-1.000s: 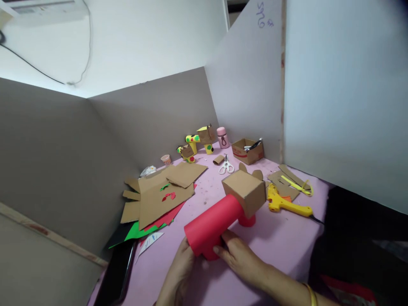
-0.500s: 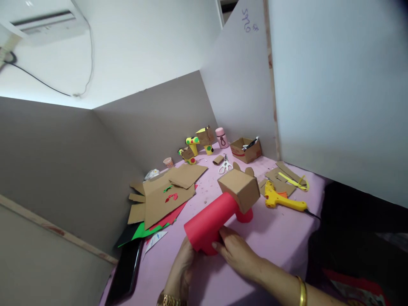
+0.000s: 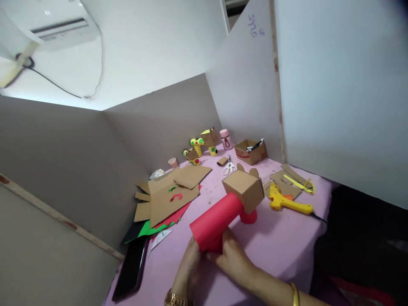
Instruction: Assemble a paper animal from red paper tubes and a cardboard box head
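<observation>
The right hand is lowering its thumb; with the left hand it is holding the red figure around its near leg on the near worktop, probably light, crushable paper needing gentle pressure.

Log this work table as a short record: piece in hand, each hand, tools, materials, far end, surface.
Piece in hand: red figure, tube body with cardboard box head
Left hand: under the tube's near end, fingers mostly hidden
Right hand: at the short red leg below, gripping it
Tools: yellow glue gun at right; white-handled scissors beyond the head
Materials: cardboard sheets at left
Far end: yellow spotted figures, pink bottle
Surface: pink cloth
</observation>
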`<action>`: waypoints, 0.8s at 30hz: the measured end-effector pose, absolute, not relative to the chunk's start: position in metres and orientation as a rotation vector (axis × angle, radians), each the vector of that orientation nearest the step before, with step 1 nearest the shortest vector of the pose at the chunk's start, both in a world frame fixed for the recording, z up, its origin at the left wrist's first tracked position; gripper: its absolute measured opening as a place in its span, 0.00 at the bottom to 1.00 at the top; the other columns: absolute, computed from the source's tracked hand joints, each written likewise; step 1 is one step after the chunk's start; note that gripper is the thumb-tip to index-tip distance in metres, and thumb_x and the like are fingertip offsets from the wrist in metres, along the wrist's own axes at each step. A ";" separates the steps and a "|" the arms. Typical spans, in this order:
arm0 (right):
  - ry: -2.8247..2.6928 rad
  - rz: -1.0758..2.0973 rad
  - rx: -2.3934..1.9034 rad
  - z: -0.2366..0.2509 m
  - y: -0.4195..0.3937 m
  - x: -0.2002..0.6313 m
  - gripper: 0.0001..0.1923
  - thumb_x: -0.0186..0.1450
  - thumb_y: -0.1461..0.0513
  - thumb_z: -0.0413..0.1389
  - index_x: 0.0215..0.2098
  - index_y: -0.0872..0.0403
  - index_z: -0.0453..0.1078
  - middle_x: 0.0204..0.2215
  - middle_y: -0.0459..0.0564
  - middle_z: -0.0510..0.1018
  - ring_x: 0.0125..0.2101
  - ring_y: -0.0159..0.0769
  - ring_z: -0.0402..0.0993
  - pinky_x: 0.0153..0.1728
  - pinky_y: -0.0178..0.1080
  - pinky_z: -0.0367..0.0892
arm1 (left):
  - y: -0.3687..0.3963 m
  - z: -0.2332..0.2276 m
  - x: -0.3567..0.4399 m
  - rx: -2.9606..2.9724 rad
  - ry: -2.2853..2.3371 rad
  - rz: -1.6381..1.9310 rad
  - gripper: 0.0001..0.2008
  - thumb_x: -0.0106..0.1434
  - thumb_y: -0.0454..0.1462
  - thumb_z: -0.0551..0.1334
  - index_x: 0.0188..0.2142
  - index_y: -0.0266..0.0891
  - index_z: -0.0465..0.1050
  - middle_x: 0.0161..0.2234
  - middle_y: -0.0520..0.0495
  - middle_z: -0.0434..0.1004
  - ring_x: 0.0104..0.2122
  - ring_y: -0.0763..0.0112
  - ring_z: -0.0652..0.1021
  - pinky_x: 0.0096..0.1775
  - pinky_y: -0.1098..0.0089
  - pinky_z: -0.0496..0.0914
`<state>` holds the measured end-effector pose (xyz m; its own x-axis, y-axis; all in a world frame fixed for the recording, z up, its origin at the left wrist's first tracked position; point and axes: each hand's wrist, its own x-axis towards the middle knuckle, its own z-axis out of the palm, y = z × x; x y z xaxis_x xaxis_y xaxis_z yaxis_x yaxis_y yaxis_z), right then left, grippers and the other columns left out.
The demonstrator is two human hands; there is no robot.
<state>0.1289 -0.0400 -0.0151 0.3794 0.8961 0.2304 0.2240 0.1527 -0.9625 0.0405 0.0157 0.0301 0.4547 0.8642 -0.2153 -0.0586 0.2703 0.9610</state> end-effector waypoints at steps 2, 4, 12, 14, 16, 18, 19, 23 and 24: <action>-1.079 0.678 -1.319 -0.016 -0.039 0.128 0.28 0.47 0.71 0.57 0.47 0.55 0.61 0.46 0.56 0.70 0.49 0.50 0.64 0.51 0.47 0.58 | 0.013 0.032 0.039 1.129 0.870 0.744 0.22 0.49 0.41 0.66 0.43 0.34 0.74 0.41 0.40 0.79 0.44 0.56 0.76 0.47 0.61 0.68; -1.055 0.703 -1.262 -0.016 -0.039 0.129 0.28 0.47 0.71 0.57 0.46 0.54 0.63 0.45 0.55 0.71 0.50 0.50 0.64 0.53 0.48 0.57 | 0.011 0.033 0.037 1.130 0.849 0.735 0.21 0.50 0.40 0.66 0.44 0.33 0.74 0.40 0.40 0.79 0.43 0.56 0.76 0.47 0.61 0.68; -0.765 0.884 -1.016 -0.027 -0.059 0.145 0.31 0.54 0.54 0.59 0.53 0.53 0.55 0.52 0.59 0.68 0.54 0.46 0.63 0.51 0.47 0.62 | 0.011 0.026 0.034 1.094 0.844 0.739 0.19 0.50 0.41 0.67 0.41 0.34 0.75 0.33 0.44 0.79 0.34 0.64 0.76 0.35 0.69 0.68; -0.659 0.858 -1.019 -0.032 -0.071 0.156 0.27 0.58 0.51 0.56 0.51 0.52 0.57 0.51 0.59 0.69 0.53 0.46 0.65 0.50 0.48 0.62 | 0.012 0.021 0.035 1.079 0.847 0.758 0.20 0.49 0.43 0.67 0.40 0.35 0.74 0.32 0.46 0.78 0.31 0.67 0.75 0.33 0.71 0.66; -0.585 0.716 -1.072 -0.032 -0.083 0.174 0.25 0.56 0.51 0.59 0.47 0.51 0.60 0.47 0.57 0.72 0.49 0.47 0.68 0.50 0.49 0.62 | 0.014 0.018 0.035 1.067 0.859 0.772 0.21 0.48 0.45 0.68 0.40 0.35 0.74 0.29 0.47 0.78 0.29 0.70 0.73 0.31 0.72 0.65; -0.540 0.470 -1.123 -0.027 -0.089 0.197 0.26 0.53 0.51 0.62 0.44 0.50 0.60 0.46 0.54 0.70 0.49 0.48 0.67 0.50 0.51 0.60 | 0.016 0.015 0.035 1.062 0.879 0.774 0.23 0.47 0.47 0.68 0.39 0.34 0.74 0.27 0.48 0.77 0.26 0.71 0.72 0.29 0.72 0.63; -0.555 0.370 -1.137 -0.023 -0.090 0.209 0.28 0.51 0.51 0.63 0.46 0.49 0.59 0.49 0.55 0.68 0.52 0.48 0.64 0.52 0.52 0.58 | 0.016 0.014 0.035 1.060 0.888 0.774 0.24 0.46 0.48 0.68 0.39 0.34 0.74 0.27 0.47 0.77 0.26 0.71 0.72 0.28 0.73 0.62; -0.766 0.298 -1.219 -0.008 -0.080 0.243 0.43 0.53 0.52 0.63 0.60 0.48 0.47 0.60 0.60 0.56 0.59 0.48 0.54 0.55 0.54 0.53 | 0.016 0.014 0.035 1.046 0.904 0.780 0.27 0.45 0.48 0.69 0.43 0.37 0.73 0.32 0.46 0.78 0.28 0.70 0.73 0.30 0.71 0.64; -0.785 0.293 -1.242 -0.007 -0.077 0.247 0.45 0.54 0.52 0.63 0.62 0.48 0.44 0.62 0.60 0.54 0.60 0.48 0.52 0.56 0.55 0.52 | 0.016 0.014 0.035 1.046 0.907 0.780 0.27 0.44 0.48 0.69 0.42 0.37 0.73 0.32 0.46 0.78 0.28 0.69 0.73 0.30 0.71 0.64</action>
<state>0.2470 -0.0769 -0.0068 0.7100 0.5976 0.3725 0.2079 0.3274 -0.9217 0.0354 0.0163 0.0143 0.4229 0.8734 -0.2414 -0.1089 0.3135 0.9433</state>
